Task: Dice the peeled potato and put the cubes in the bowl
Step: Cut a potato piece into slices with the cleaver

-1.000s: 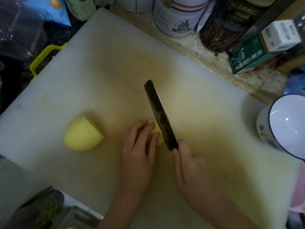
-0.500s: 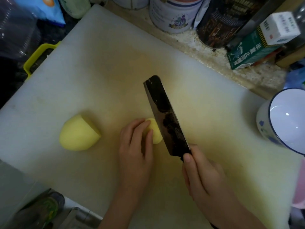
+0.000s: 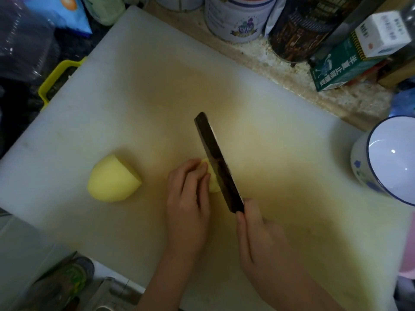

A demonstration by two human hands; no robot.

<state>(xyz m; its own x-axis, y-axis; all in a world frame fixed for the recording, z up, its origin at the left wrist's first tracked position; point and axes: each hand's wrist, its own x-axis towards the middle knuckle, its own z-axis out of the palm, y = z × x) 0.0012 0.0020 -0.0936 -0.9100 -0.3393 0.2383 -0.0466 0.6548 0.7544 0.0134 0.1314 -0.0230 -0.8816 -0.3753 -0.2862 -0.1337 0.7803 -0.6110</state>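
Change: knife (image 3: 215, 162) upright again on potato piece (image 3: 212, 184); slicing continues.
Grips: left grip (image 3: 187, 198) pinches potato piece; right grip (image 3: 258, 232) clasps knife.

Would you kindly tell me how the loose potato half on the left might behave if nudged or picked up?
The potato half seems to lie on its rounded side on the cutting board, so a nudge may rock or roll it. Its peeled, smooth surface probably makes it slippery. It looks solid, likely stiff.
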